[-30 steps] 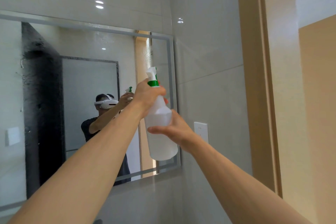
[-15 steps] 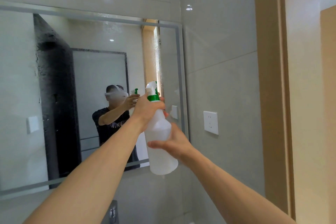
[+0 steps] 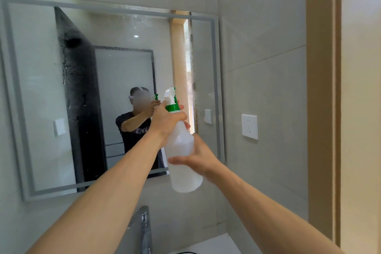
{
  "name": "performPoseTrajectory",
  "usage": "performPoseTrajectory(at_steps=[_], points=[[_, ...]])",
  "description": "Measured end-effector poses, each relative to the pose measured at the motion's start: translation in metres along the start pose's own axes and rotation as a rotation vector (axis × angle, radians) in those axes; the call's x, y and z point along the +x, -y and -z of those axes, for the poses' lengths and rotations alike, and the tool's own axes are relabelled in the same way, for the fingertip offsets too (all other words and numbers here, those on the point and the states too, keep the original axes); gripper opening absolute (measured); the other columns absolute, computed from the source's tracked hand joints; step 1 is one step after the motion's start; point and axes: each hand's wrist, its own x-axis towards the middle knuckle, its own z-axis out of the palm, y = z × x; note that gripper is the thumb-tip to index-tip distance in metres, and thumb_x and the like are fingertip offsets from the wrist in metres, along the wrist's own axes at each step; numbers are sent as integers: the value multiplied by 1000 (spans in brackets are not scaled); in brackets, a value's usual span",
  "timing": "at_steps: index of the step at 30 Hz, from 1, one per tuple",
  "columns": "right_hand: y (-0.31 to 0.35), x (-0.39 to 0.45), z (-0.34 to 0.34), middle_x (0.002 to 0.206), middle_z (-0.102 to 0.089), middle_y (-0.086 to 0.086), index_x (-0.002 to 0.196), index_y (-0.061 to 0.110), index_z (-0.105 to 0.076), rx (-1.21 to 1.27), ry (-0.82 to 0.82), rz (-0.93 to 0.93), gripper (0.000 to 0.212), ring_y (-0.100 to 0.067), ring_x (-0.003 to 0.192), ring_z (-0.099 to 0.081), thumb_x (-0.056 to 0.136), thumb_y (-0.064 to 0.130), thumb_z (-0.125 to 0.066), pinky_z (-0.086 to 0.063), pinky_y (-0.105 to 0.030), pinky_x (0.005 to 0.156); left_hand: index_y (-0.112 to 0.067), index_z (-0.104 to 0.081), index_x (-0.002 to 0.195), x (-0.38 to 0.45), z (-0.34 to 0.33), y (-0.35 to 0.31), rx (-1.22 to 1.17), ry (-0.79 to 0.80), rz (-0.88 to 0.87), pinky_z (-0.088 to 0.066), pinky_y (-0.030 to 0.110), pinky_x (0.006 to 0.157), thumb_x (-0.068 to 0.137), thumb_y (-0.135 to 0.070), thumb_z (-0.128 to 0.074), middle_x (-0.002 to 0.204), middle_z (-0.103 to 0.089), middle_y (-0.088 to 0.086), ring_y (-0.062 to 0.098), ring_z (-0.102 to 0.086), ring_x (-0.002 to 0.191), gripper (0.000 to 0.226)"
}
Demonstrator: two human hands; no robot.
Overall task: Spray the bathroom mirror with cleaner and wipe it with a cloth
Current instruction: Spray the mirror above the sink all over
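Observation:
A translucent white spray bottle (image 3: 183, 173) with a green collar and white trigger head is held up in front of the wall mirror (image 3: 41, 93), nozzle toward the glass. My left hand (image 3: 167, 121) grips its neck at the trigger. My right hand (image 3: 198, 154) wraps the bottle's body from the right. Fine spray droplets speckle the mirror along its top edge and right side. No cloth is in view.
A chrome tap (image 3: 144, 227) rises below the mirror, beside a white basin edge (image 3: 218, 243). A white wall socket (image 3: 249, 127) sits on the tiled right wall, and a tan door frame (image 3: 321, 109) stands further right. The mirror reflects a person holding the bottle.
The view has tilted down and to the right, so the mirror sits lower left and the tap appears. Both hands keep hold of the bottle, which stays near the mirror's right part.

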Motion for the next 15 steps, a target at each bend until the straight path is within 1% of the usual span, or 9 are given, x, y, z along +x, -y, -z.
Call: performPoseTrajectory(at_steps=[1, 4, 6, 9, 10, 12, 14, 15], points=[[5, 0, -4, 121, -57, -1, 132, 25, -39, 0, 12, 11, 77, -23, 111, -58, 73, 35, -88, -53, -43, 93, -13, -58, 102, -2, 7, -4, 4, -14, -9, -58, 40, 63, 77, 10, -65, 112, -61, 13, 29, -64, 60, 35], [19, 3, -20, 113, -57, 6, 132, 26, -39, 32, 55, 53, 77, -15, 102, -59, 73, 35, -88, -50, -32, 79, -7, -57, 101, -8, 30, -19, 43, -58, -36, -55, 38, 61, 70, 9, -66, 101, -60, 14, 32, -64, 60, 36], [29, 5, -32, 111, -57, 9, 133, 28, -39, 60, 79, 87, 78, -11, 100, -58, 73, 34, -88, -48, -30, 77, -4, -57, 104, -13, 44, -30, 67, -71, -54, -54, 37, 61, 66, 7, -67, 96, -58, 14, 31, -63, 61, 41], [41, 7, -53, 112, -58, 8, 131, 28, -39, 86, 110, 118, 76, -15, 102, -59, 73, 33, -88, -52, -36, 84, -4, -57, 100, -23, 63, -43, 89, -112, -77, -54, 35, 57, 66, 10, -64, 89, -54, 16, 27, -60, 57, 37], [45, 7, -60, 115, -58, 6, 132, 29, -39, 84, 117, 133, 79, -17, 105, -60, 71, 34, -88, -54, -40, 89, -3, -57, 99, -27, 69, -46, 108, -136, -86, -55, 34, 55, 68, 12, -63, 87, -54, 17, 26, -61, 55, 35], [53, 7, -73, 121, -59, 5, 136, 35, -36, 84, 137, 174, 88, -20, 111, -60, 66, 38, -89, -54, -47, 97, 5, -57, 104, -34, 81, -51, 134, -178, -101, -57, 34, 54, 72, 15, -62, 87, -57, 17, 27, -61, 57, 34], [58, 6, -85, 123, -59, 6, 137, 40, -36, 99, 156, 202, 92, -20, 113, -61, 61, 41, -88, -54, -50, 98, 5, -57, 106, -40, 92, -55, 120, -198, -114, -57, 35, 56, 74, 17, -61, 91, -61, 12, 27, -60, 56, 35], [61, 5, -89, 123, -60, 6, 135, 39, -37, 102, 165, 203, 90, -20, 112, -62, 60, 41, -88, -54, -50, 98, 0, -59, 102, -43, 96, -57, 105, -204, -119, -56, 35, 57, 75, 18, -59, 91, -64, 8, 26, -59, 54, 32]])
